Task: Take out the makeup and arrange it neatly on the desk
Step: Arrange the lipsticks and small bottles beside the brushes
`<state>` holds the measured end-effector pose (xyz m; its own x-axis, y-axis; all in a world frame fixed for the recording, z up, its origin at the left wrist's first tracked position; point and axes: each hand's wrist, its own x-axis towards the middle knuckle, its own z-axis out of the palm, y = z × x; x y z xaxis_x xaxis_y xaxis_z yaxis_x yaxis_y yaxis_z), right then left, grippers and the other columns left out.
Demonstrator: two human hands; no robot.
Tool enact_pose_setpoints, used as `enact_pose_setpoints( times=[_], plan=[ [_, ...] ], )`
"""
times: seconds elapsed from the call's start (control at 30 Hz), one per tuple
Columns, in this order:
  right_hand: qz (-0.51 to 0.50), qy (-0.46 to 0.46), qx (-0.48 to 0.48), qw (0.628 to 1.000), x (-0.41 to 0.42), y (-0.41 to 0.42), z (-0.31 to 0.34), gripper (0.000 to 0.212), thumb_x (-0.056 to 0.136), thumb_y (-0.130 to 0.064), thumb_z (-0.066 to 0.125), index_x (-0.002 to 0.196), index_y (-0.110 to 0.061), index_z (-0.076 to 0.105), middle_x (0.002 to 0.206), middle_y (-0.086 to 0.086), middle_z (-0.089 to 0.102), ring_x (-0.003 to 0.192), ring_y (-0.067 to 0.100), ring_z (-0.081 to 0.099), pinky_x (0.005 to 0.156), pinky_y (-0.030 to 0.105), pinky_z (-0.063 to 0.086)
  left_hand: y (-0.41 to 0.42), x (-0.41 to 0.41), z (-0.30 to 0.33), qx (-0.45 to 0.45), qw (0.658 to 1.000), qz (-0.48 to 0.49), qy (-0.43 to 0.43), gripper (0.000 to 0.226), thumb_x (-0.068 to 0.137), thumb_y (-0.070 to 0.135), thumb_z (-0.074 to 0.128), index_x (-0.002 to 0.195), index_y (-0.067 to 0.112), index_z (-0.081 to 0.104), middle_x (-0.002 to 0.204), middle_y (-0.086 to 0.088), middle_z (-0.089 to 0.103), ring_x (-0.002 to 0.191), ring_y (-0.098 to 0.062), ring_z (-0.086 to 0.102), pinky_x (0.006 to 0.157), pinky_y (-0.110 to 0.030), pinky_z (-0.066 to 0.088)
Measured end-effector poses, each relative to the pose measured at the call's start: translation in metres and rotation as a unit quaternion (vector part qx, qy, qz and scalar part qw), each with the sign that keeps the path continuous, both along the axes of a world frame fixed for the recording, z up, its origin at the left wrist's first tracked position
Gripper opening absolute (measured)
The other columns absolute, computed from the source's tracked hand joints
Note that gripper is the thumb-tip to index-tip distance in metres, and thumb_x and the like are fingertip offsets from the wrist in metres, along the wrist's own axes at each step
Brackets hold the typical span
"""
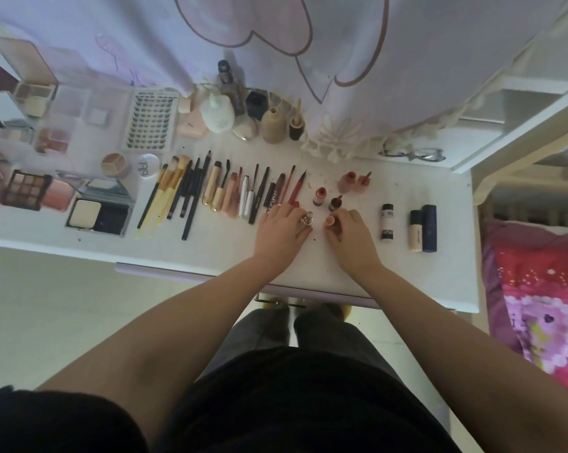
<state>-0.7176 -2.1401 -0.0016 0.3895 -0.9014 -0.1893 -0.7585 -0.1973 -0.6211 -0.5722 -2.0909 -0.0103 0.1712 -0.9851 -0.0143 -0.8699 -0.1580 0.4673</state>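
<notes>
Makeup lies in rows on the white desk (pixel 210 253). My left hand (pixel 281 232) is closed around a small silver-capped tube (pixel 308 218) held upright. My right hand (pixel 349 238) pinches a small pink tube (pixel 330 220) just beside it. Directly beyond my hands stand two small bottles (pixel 320 195) with their wands out. A pair of pink lip glosses (pixel 353 182) lies farther back. Brushes (pixel 175 194), pencils and mascaras (pixel 253 194) line up to the left. Palettes and compacts (pixel 27 189) fill the far left.
A small dark-capped bottle (pixel 387 222) and two foundation bottles (pixel 423 227) lie to the right of my hands. Lotion and jars (pixel 220 112) stand at the back under a curtain (pixel 276 44). Glasses (pixel 413 155) rest at the back right. A pink bedspread (pixel 537 289) lies right of the desk.
</notes>
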Motion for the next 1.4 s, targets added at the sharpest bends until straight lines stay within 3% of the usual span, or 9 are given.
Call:
enact_pose_setpoints(
  times=[0.3, 0.5, 0.67, 0.77, 0.87, 1.0, 1.2, 1.3, 1.4],
  plan=[
    [0.055, 0.016, 0.043, 0.997, -0.017, -0.013, 0.017, 0.03, 0.092, -0.017, 0.055, 0.121, -0.011, 0.052, 0.112, 0.004, 0.051, 0.087, 0.011, 0.051, 0.079, 0.021, 0.039, 0.012, 0.004, 0.014, 0.032, 0.999, 0.025, 0.025, 0.029, 0.089, 0.035, 0.059, 0.11, 0.015, 0.054, 0.103, 0.001, 0.057, 0.098, -0.016, 0.051, 0.088, -0.028, 0.038],
    [-0.007, 0.131, -0.01, 0.991, -0.055, -0.062, 0.039, 0.024, 0.097, -0.023, 0.043, 0.112, -0.008, 0.054, 0.107, 0.011, 0.059, 0.09, 0.028, 0.057, 0.069, 0.033, 0.042, 0.028, -0.048, 0.036, 0.141, 0.981, -0.096, 0.095, 0.025, 0.098, 0.034, 0.043, 0.106, 0.014, 0.055, 0.088, 0.0, 0.06, 0.078, -0.015, 0.054, 0.073, -0.028, 0.046],
    [0.023, 0.239, 0.075, 0.968, -0.043, -0.073, 0.026, 0.034, 0.096, -0.032, 0.043, 0.116, -0.004, 0.042, 0.106, 0.016, 0.061, 0.092, 0.033, 0.059, 0.065, 0.034, 0.04, -0.023, -0.11, 0.032, 0.217, 0.972, -0.014, 0.088, 0.028, 0.101, 0.034, 0.032, 0.114, 0.011, 0.041, 0.083, -0.003, 0.054, 0.073, -0.021, 0.054, 0.063, -0.03, 0.039],
    [-0.017, 0.182, 0.123, 0.975, -0.045, -0.073, 0.025, 0.034, 0.09, -0.025, 0.051, 0.113, -0.001, 0.045, 0.1, 0.015, 0.059, 0.09, 0.031, 0.057, 0.067, 0.031, 0.038, -0.034, -0.121, 0.028, 0.229, 0.968, 0.018, 0.099, 0.027, 0.101, 0.035, 0.034, 0.114, 0.013, 0.04, 0.08, 0.001, 0.051, 0.071, -0.019, 0.055, 0.06, -0.028, 0.038],
    [-0.016, 0.119, 0.199, 0.973, -0.056, -0.071, 0.032, 0.019, 0.089, -0.026, 0.052, 0.091, -0.007, 0.054, 0.076, 0.005, 0.059, 0.067, 0.02, 0.054, 0.055, 0.024, 0.037, -0.033, -0.122, 0.03, 0.242, 0.967, 0.01, 0.083, 0.03, 0.101, 0.036, 0.032, 0.114, 0.011, 0.042, 0.094, -0.007, 0.059, 0.082, -0.025, 0.059, 0.067, -0.032, 0.041],
    [0.03, 0.09, 0.289, 0.953, -0.073, -0.068, 0.057, 0.035, 0.097, -0.036, 0.042, 0.072, -0.014, 0.054, 0.06, -0.001, 0.054, 0.048, 0.011, 0.041, 0.045, 0.02, 0.032, -0.023, -0.111, 0.039, 0.227, 0.972, -0.032, 0.047, 0.032, 0.101, 0.036, 0.031, 0.109, 0.009, 0.046, 0.098, -0.009, 0.06, 0.078, -0.025, 0.054, 0.066, -0.032, 0.036],
    [0.052, -0.009, 0.365, 0.929, -0.084, -0.059, 0.076, 0.036, 0.099, -0.036, 0.041, 0.078, -0.011, 0.053, 0.063, 0.001, 0.044, 0.052, 0.01, 0.033, 0.049, 0.02, 0.029, -0.014, -0.098, 0.058, 0.208, 0.958, -0.064, 0.188, 0.036, 0.102, 0.036, 0.027, 0.103, 0.01, 0.052, 0.076, 0.002, 0.051, 0.07, -0.017, 0.049, 0.064, -0.029, 0.036],
    [0.073, -0.068, 0.336, 0.936, -0.088, -0.05, 0.08, 0.02, 0.098, -0.029, 0.046, 0.09, -0.012, 0.054, 0.074, 0.002, 0.051, 0.062, 0.01, 0.043, 0.055, 0.02, 0.039, -0.009, -0.09, 0.066, 0.203, 0.931, -0.033, 0.302, 0.033, 0.102, 0.033, 0.029, 0.091, 0.015, 0.053, 0.072, 0.007, 0.048, 0.066, -0.008, 0.045, 0.063, -0.024, 0.036],
    [0.086, -0.073, 0.357, 0.927, -0.09, -0.045, 0.089, 0.021, 0.097, -0.033, 0.047, 0.102, -0.015, 0.057, 0.085, 0.0, 0.061, 0.072, 0.01, 0.054, 0.06, 0.022, 0.044, -0.002, -0.082, 0.071, 0.195, 0.931, -0.057, 0.304, 0.029, 0.102, 0.033, 0.032, 0.09, 0.016, 0.052, 0.071, 0.007, 0.047, 0.063, -0.006, 0.043, 0.06, -0.022, 0.036]
  ],
)
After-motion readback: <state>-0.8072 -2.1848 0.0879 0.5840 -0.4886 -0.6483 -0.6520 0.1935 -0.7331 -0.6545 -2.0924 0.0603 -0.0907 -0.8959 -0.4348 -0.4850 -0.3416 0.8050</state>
